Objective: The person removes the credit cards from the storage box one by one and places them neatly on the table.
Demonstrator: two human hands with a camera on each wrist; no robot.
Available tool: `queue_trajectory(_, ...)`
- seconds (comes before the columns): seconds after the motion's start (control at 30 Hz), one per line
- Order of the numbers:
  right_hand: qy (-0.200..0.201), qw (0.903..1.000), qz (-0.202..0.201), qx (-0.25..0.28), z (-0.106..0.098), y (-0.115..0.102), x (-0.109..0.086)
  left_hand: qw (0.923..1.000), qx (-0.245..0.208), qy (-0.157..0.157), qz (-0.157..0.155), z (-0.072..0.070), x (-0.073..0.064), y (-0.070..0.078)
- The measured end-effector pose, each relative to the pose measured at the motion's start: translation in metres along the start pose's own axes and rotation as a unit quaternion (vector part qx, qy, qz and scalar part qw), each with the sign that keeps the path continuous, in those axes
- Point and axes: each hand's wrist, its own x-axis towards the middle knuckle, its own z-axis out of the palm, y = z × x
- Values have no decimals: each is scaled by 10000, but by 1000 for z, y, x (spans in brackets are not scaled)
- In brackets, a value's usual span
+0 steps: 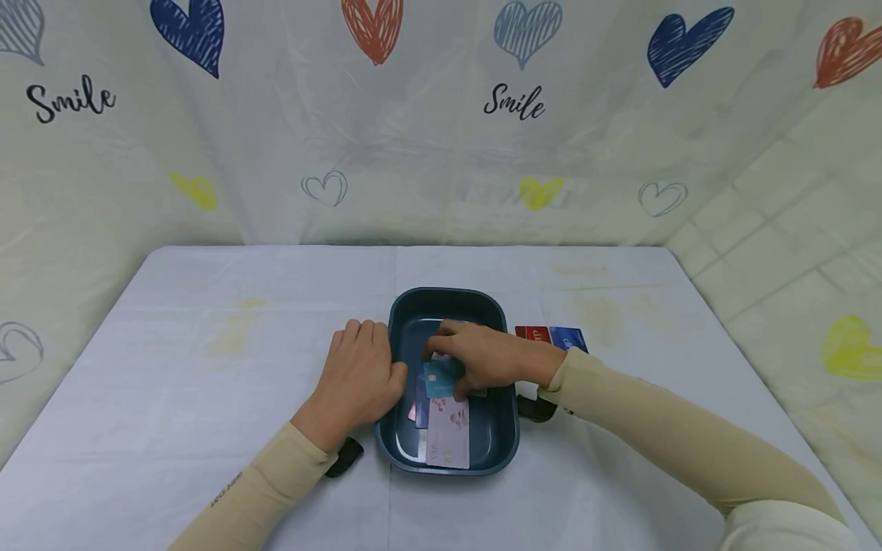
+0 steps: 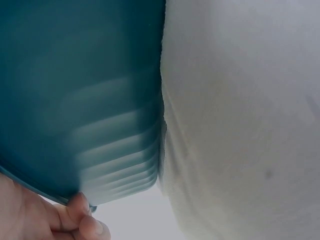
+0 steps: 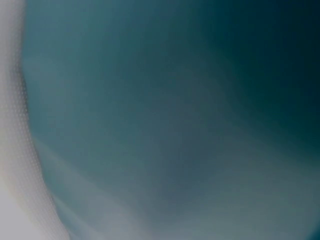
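A dark teal plastic basin [image 1: 492,444] stands on the table with several overlapping bank cards inside. My left hand [image 1: 361,379] grips the basin's left rim; its fingertips curl at the rim in the left wrist view. My right hand [image 1: 482,353] reaches into the basin from the right, palm down. Its thumb and fingers pinch a teal bank card [image 1: 439,380] at the top of the pile. Below that lies a pale pink card [image 1: 448,436], with a blue card [image 1: 421,405] partly covered beside it. The right wrist view shows only blurred basin wall and sleeve.
A red card [image 1: 534,334] and a blue card [image 1: 568,338] lie on the table right of the basin, partly behind the right forearm. The white-covered table [image 1: 207,398] ends at a back curtain printed with hearts. Black wrist devices show under both wrists.
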Motion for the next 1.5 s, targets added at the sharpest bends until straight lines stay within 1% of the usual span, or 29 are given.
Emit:
queue_trajectory(0.33, -48, 10000, -7, -2, -1, 0, -3, 10000, 36, -12, 36, -1, 1, 2)
queue_trajectory(0.47, -39, 10000, -79, -23, 0, 0, -3, 10000, 16, -25, 7, -1, 0, 2)
queue_trajectory(0.63, 84, 9997, -207, -37, 0, 0, -4, 10000, 10, 82, 17, 0, -2, 1)
queue_trajectory(0.77, 146, 9991, -394, -18, 0, 1, -6, 9999, 0, 132, 48, 0, -2, 2)
queue_trajectory(1.0, 366, 9953, -897, 5, -2, 4, -10, 10000, -6, 15, -11, 0, -2, 3)
queue_trajectory(1.1, 444, 9935, -1051, 21, -2, 4, -11, 10000, -15, 8, -22, 0, -2, 3)
queue_trajectory(1.3, 552, 9913, -1188, -99, -5, 1, -14, 10000, -3, 61, -20, 1, -2, 2)
queue_trajectory(1.5, 559, 9910, -1217, -58, -9, -3, -18, 10000, 23, 55, -16, 0, -2, 2)
